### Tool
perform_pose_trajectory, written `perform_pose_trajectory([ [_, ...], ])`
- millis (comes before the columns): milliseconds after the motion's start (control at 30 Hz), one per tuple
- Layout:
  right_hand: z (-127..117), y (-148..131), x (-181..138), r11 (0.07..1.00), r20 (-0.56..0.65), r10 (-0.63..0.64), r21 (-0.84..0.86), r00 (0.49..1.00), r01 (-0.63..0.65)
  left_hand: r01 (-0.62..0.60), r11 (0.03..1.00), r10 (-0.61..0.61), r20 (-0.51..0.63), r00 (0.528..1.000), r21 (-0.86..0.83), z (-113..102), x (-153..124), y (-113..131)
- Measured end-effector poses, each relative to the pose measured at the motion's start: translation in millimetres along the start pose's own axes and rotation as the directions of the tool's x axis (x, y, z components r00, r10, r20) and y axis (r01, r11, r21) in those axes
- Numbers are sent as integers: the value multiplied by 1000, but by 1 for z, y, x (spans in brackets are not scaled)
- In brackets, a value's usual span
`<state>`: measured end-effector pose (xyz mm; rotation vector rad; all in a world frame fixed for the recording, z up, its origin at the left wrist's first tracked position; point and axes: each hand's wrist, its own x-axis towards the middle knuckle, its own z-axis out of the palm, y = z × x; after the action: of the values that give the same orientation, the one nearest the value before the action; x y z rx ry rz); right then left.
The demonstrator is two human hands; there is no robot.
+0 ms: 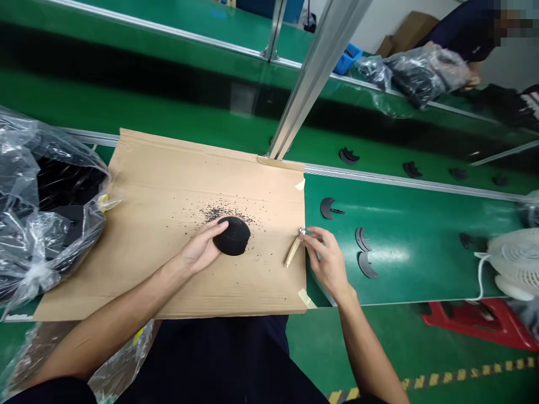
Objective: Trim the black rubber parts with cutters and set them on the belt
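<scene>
A rounded black part (232, 235) is in my left hand (204, 247), thumb on its upper face and fingers underneath, above the cardboard sheet (168, 174). Small black scraps (219, 212) lie scattered around and beyond it. At the sheet's right edge, my right hand (326, 255) pinches the metal end of a small beige-handled tool (293, 251), which looks like nippers. Its handle points towards the front left. Right of this hand, a crescent-shaped black piece with a thin stem (327, 208) and two more curved black pieces (362, 240) lie on the green bench.
A clear plastic bag of black parts (71, 185) stands at the left. A metal post (311, 84) rises behind the cardboard. Several black pieces lie behind the rail (412, 182). A white fan (514, 258) stands right; a person (455, 33) is at back right.
</scene>
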<state>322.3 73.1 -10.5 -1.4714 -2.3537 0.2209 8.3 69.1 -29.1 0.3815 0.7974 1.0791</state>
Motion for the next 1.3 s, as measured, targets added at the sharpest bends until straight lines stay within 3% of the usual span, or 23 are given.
perform_pose_trajectory([
  [67, 8, -8, -14, 981, -93, 192, -12, 977, -194, -7, 999, 7, -13, 1000, 31, 2, -1, 1],
  [133, 18, -22, -24, 947, -94, 310, -52, 946, -316, -20, 998, 21, -23, 1000, 65, 4, -2, 2],
  [233, 30, -40, -32, 925, -60, 364, -91, 930, -368, -59, 993, 63, -34, 997, 104, 7, -2, 4],
  [333, 27, -38, -36, 934, -62, 355, -28, 933, -357, -89, 987, 92, -17, 996, 136, 8, -2, 5],
  [467, 7, -8, -28, 881, -37, 361, 342, 932, -328, -142, 965, 132, 58, 990, 221, 5, 1, 5],
  [567, -3, 2, -1, 657, 20, 305, 719, 952, -226, -197, 934, 169, 117, 979, 298, 2, 3, 4],
  [633, -3, -7, 23, 518, 83, 215, 835, 973, -185, -246, 908, 210, 138, 968, 341, 0, 4, 3],
  [667, -1, -15, 36, 495, 116, 164, 849, 980, -183, -271, 891, 233, 147, 961, 363, -1, 5, 3],
  [767, 6, -45, 68, 594, 162, -26, 796, 987, -115, -349, 832, 303, 174, 937, 432, -1, 7, 5],
  [833, 12, -60, 80, 689, 129, -165, 724, 978, 21, -403, 796, 358, 184, 915, 453, -1, 8, 8],
  [933, 21, -68, 86, 759, 40, -300, 616, 953, 213, -459, 752, 419, 195, 887, 472, -2, 9, 11],
  [1100, 35, -54, 76, 812, -60, -398, 440, 915, 382, -492, 706, 433, 239, 869, 509, -4, 9, 12],
  [1300, 42, -46, 70, 808, -127, -423, 396, 897, 436, -488, 669, 432, 241, 869, 560, -5, 6, 12],
])
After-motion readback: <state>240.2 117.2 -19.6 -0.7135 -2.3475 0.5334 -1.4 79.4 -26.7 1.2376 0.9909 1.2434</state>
